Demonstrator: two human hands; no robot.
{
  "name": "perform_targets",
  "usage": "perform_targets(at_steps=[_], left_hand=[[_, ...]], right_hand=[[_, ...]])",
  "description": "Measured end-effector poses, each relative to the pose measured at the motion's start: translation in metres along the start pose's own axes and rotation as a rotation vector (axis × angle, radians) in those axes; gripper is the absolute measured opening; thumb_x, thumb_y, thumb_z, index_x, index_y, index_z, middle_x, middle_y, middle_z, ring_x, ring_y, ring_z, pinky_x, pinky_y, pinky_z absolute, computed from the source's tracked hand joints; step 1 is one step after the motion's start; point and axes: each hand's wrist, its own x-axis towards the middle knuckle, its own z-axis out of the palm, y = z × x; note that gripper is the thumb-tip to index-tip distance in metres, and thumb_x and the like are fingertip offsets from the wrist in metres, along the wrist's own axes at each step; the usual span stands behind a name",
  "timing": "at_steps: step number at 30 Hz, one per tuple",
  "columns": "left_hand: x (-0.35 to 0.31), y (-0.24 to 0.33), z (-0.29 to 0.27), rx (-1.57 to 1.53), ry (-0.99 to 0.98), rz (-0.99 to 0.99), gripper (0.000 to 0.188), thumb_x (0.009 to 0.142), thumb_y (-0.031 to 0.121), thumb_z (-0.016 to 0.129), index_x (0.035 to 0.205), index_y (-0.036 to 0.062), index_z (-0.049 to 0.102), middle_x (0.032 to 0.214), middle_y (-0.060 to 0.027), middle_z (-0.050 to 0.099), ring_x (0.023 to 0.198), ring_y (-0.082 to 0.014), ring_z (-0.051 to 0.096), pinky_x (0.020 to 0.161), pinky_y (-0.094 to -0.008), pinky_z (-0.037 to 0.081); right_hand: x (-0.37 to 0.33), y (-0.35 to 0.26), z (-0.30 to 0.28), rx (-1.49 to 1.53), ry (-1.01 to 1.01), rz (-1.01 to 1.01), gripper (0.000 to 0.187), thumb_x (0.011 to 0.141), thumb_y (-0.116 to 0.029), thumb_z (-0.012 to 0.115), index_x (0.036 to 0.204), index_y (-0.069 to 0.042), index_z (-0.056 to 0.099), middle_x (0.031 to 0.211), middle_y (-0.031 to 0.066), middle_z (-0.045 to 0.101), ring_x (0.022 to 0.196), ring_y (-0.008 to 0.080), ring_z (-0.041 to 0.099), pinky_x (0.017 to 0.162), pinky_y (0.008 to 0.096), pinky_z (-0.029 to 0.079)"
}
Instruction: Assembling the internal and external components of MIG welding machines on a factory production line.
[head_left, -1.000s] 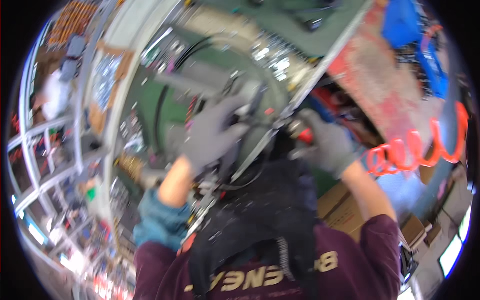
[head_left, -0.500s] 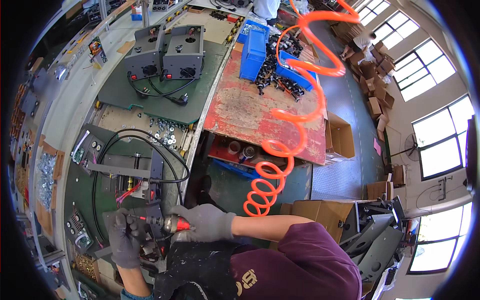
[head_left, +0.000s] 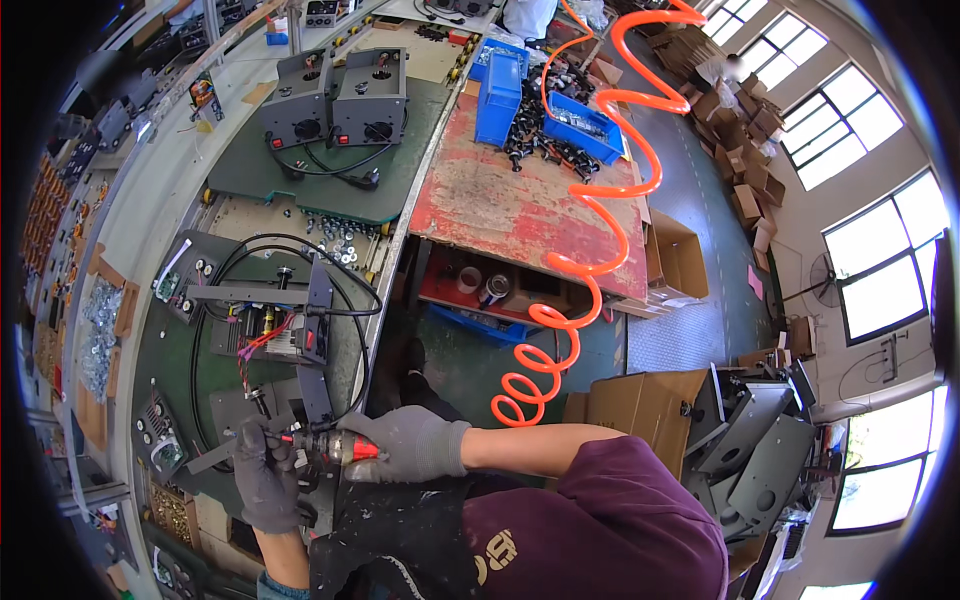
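My right hand [head_left: 412,446], in a grey glove, is closed around a red and black power screwdriver [head_left: 350,447] whose front end points left. At its tip are the curled fingers of my gloved left hand [head_left: 266,482], which pinch something too small to make out. Grey sheet-metal pieces [head_left: 236,406] lie on the green board just beyond the hands, and a black knobbed part [head_left: 259,401] stands there. Farther off sits an opened device chassis [head_left: 265,335] with coloured wires, a heat sink and a black cable looped around it.
Two grey device housings [head_left: 369,98] stand at the far end of the bench, with loose washers [head_left: 338,240] nearer. An orange coiled hose [head_left: 612,215] hangs over a worn red table [head_left: 530,205] bearing blue bins [head_left: 498,112]. Grey metal panels [head_left: 755,455] fill a carton at right.
The screwdriver's tip and my left fingers have come together, hiding the bit that showed before. My left hand has shifted slightly right. The hose has swung, and the view has moved a little.
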Motion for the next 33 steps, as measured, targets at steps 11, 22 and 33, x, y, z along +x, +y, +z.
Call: perform_targets(at_steps=[11,22,33], left_hand=[[-0.021,-0.004,0.004,0.402,-0.028,-0.081,0.027,0.096,0.022,0.051,0.106,-0.0016,0.06,0.07,-0.0008,0.049,0.059,-0.0076,0.043,0.051,-0.0245,0.034],[-0.024,0.042,-0.039,1.035,0.074,0.081,0.042,0.083,0.029,0.068,0.116,0.0046,0.061,0.079,0.0046,0.051,0.072,-0.0088,0.047,0.063,-0.0273,0.039],[0.048,0.052,-0.06,2.15,-0.123,0.52,0.021,0.072,0.015,0.067,0.093,0.0184,0.065,0.088,-0.0025,0.054,0.087,-0.0247,0.056,0.073,-0.04,0.047]], right_hand=[[-0.013,0.012,0.022,0.149,0.039,0.058,0.055,0.082,-0.038,0.069,0.123,-0.009,0.048,0.099,0.0195,0.064,0.091,0.0378,0.064,0.077,0.0419,0.051],[-0.027,0.081,-0.003,0.159,-0.154,-0.015,0.088,0.058,-0.053,0.083,0.125,-0.009,0.046,0.091,0.0196,0.065,0.088,0.043,0.062,0.072,0.044,0.05],[0.042,0.153,0.026,0.005,-0.253,0.252,0.089,0.061,-0.056,0.081,0.128,-0.012,0.041,0.089,0.0245,0.062,0.091,0.0489,0.057,0.072,0.0476,0.046]])
